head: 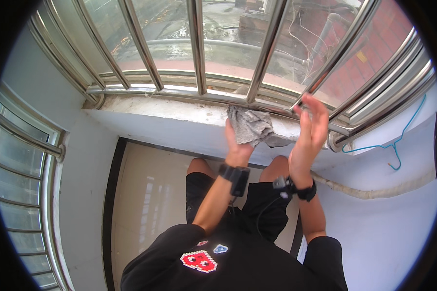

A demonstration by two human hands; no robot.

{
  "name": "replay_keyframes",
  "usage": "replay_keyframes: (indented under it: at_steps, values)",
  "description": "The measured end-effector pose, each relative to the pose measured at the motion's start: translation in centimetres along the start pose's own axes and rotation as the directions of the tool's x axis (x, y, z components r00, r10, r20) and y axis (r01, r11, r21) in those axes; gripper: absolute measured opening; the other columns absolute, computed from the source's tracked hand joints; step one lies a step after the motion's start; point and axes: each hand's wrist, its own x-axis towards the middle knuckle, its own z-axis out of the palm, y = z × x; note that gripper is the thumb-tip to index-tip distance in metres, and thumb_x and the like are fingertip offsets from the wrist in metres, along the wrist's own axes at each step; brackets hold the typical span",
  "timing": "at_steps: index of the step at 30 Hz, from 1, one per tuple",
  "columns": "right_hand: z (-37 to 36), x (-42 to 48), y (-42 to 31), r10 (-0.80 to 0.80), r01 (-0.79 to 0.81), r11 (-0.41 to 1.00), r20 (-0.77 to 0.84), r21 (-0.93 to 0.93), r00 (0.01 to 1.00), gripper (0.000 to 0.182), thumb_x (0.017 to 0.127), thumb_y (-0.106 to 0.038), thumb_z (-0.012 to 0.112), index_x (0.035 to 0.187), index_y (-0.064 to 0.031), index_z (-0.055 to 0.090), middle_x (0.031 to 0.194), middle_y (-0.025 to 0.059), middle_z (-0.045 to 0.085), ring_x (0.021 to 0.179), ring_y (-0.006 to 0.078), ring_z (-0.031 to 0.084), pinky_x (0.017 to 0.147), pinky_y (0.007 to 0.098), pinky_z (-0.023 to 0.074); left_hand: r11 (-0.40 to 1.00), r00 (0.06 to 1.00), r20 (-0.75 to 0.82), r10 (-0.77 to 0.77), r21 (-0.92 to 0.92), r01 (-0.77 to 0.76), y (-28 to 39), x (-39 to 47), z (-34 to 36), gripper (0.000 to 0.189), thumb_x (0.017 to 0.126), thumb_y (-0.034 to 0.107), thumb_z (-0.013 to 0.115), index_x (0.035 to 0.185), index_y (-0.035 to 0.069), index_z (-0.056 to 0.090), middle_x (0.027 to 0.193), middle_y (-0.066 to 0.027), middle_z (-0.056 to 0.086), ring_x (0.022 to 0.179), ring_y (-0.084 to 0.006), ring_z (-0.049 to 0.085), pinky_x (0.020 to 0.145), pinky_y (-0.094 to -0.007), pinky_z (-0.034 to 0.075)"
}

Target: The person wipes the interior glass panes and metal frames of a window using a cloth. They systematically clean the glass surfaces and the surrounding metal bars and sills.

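A crumpled grey cloth lies over my left hand, whose fingers are mostly hidden beneath it. The hand holds it at the edge of the white windowsill, just below the lower metal rail. Raised to the right of the cloth, my right hand has its fingers extended and slightly blurred, with nothing in them. Its fingertips overlap the foot of a slanted metal bar in the view; whether they touch it I cannot tell.
Upright stainless steel bars stand before the window glass. A blue wire hanger hangs at the right, above a wrapped pipe along the wall. Another barred window is at the left. Pale floor tiles lie below.
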Motion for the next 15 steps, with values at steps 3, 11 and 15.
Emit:
replay_keyframes:
  at_steps: [3, 11, 15]
  values:
    - [3.2, 3.9, 0.4, -0.104, 0.110, 0.984, 0.049, -0.137, 0.993, 0.034, 0.095, -0.017, 0.050, 0.123, 0.0027, 0.045, 0.116, 0.0111, 0.053, 0.112, 0.0165, 0.050, 0.095, 0.0314, 0.0417, 0.990, 0.987, -0.077, 0.142, 0.026, -0.141, -0.8, 1.9, -0.4, 0.048, 0.095, 0.038, 0.029, 0.124, 0.007, 0.051, 0.118, -0.0150, 0.057, 0.107, -0.0340, 0.056, 0.092, -0.0504, 0.045]
    - [6.2, 8.5, 2.2, 0.086, -0.142, 0.986, 0.470, 0.085, 0.878, 0.038, 0.100, -0.040, 0.038, 0.096, -0.0039, 0.049, 0.077, 0.0025, 0.054, 0.072, 0.0109, 0.052, 0.072, 0.0259, 0.0437, 0.815, 0.744, -0.457, 0.488, 0.543, -0.201, 10.9, 2.4, 5.1, 0.045, 0.092, 0.032, 0.033, 0.122, 0.003, 0.051, 0.121, -0.0129, 0.055, 0.109, -0.0325, 0.053, 0.097, -0.0514, 0.041]
    - [6.7, 8.5, 1.9, 0.066, -0.142, 0.984, 0.515, 0.109, 0.855, 0.037, 0.100, -0.040, 0.037, 0.093, -0.0051, 0.046, 0.073, 0.0014, 0.049, 0.069, 0.0106, 0.049, 0.069, 0.0252, 0.0431, 0.767, 0.717, -0.354, 0.600, 0.510, -0.390, 15.5, 1.0, 6.2, 0.044, 0.094, 0.026, 0.030, 0.122, -0.004, 0.046, 0.121, -0.0197, 0.052, 0.109, -0.0379, 0.053, 0.098, -0.0541, 0.041]
